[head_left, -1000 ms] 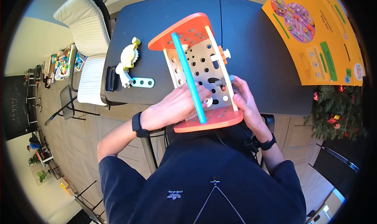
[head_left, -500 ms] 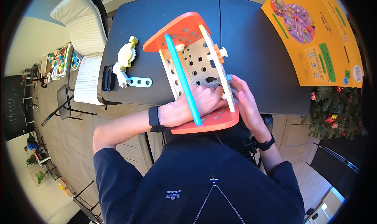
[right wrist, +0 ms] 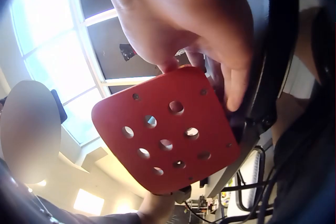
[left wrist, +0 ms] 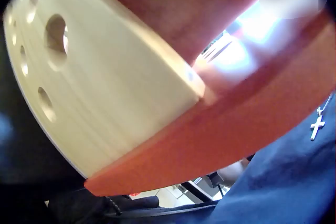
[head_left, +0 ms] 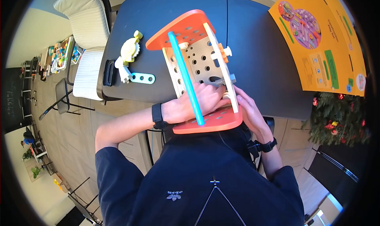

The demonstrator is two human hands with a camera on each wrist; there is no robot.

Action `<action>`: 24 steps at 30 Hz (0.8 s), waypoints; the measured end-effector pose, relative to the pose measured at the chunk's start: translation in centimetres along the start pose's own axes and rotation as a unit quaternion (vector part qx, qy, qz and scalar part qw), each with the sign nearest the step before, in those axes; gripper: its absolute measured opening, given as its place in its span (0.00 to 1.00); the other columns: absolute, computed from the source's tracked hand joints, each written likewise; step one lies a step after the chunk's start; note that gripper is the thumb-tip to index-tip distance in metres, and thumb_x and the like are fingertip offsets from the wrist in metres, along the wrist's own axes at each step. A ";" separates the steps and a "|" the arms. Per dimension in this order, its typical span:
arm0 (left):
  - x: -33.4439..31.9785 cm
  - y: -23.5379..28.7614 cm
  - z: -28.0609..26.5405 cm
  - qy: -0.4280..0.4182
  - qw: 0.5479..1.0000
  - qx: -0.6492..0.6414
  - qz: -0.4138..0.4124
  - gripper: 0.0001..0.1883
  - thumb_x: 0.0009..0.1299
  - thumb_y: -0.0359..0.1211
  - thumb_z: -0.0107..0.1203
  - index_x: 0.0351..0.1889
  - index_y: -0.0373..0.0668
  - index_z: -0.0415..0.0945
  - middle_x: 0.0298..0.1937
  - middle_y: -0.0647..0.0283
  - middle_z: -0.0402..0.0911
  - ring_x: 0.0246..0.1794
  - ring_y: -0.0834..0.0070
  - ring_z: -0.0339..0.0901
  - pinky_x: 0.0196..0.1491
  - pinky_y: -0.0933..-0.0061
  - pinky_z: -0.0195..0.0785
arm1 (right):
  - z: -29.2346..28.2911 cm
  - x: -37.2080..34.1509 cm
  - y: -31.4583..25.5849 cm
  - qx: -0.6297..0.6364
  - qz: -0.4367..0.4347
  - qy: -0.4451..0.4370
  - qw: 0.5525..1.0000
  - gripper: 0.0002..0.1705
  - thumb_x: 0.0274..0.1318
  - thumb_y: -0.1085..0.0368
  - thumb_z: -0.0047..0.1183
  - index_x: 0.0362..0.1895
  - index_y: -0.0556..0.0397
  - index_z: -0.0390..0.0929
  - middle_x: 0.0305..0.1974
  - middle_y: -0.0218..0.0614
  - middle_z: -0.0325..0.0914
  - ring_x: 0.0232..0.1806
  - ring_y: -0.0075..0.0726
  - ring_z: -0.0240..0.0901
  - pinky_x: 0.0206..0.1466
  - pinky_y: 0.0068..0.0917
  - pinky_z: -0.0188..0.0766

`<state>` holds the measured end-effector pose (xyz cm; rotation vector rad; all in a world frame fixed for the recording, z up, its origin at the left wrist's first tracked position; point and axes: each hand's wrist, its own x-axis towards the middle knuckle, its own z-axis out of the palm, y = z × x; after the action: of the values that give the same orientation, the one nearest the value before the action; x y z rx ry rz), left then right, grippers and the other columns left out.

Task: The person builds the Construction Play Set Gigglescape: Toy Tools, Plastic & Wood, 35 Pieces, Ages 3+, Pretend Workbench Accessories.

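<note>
A wooden toy toolbox point(head_left: 219, 61) with orange-red ends and a blue handle bar point(head_left: 183, 71) leans near the person's lap. The left hand point(head_left: 204, 101) reaches under the bar into the box; its fingers pinch a small whitish nut point(head_left: 226, 95) against the inner face of the right-hand panel. On that panel's outer side, the right hand point(head_left: 251, 111) grips the box, its fingertips partly hidden. A grey bolt point(head_left: 229, 80) goes through the panel just above the fingers. Higher up sits an orange nut point(head_left: 223, 53) with a white bolt head. In the right wrist view, fingers touch the edge of the holed red end point(right wrist: 165, 129).
On the dark table point(head_left: 253, 36) lie a yellow-green toy piece point(head_left: 130, 49), a white claw-like piece point(head_left: 124, 70), a light-blue strip point(head_left: 143, 78) with holes and a black object point(head_left: 109, 72). An orange carton point(head_left: 312, 63) stands at right; a white chair point(head_left: 89, 40) is at left.
The left hand has moved right, deeper into the box, bringing the whitish nut to the right-hand panel. The right fingers have shifted slightly along the outer side.
</note>
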<state>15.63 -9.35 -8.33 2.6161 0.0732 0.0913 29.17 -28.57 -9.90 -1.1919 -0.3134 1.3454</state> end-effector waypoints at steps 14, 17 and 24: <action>0.2 0.0 -1.2 -0.012 0.997 0.009 0.072 0.22 0.82 0.46 0.56 0.56 0.35 0.73 0.31 0.51 0.86 0.27 0.51 0.86 0.28 0.55 0.78 | -1.7 0.6 1.5 -0.031 0.003 -0.021 0.999 0.31 0.84 0.58 0.40 0.81 0.61 0.61 0.74 0.42 0.69 0.77 0.34 0.64 0.80 0.35 0.59; -0.1 0.3 -1.7 -0.004 0.997 0.023 0.067 0.21 0.82 0.45 0.55 0.59 0.35 0.70 0.26 0.53 0.84 0.23 0.50 0.84 0.27 0.54 0.77 | -1.7 0.7 1.3 -0.039 0.005 -0.024 0.999 0.31 0.84 0.59 0.41 0.81 0.62 0.61 0.74 0.42 0.69 0.76 0.34 0.64 0.80 0.35 0.60; 0.5 0.3 -0.6 -0.040 0.995 0.066 0.069 0.20 0.83 0.46 0.55 0.56 0.36 0.74 0.18 0.54 0.79 0.17 0.52 0.82 0.24 0.55 0.76 | -2.1 0.9 1.7 -0.051 0.000 -0.033 0.998 0.30 0.84 0.58 0.42 0.81 0.61 0.61 0.74 0.42 0.69 0.76 0.33 0.64 0.79 0.34 0.60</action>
<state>16.08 -9.23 -7.66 2.7517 -0.1339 0.0319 30.13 -29.15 -12.54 -1.2326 -0.4335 1.3856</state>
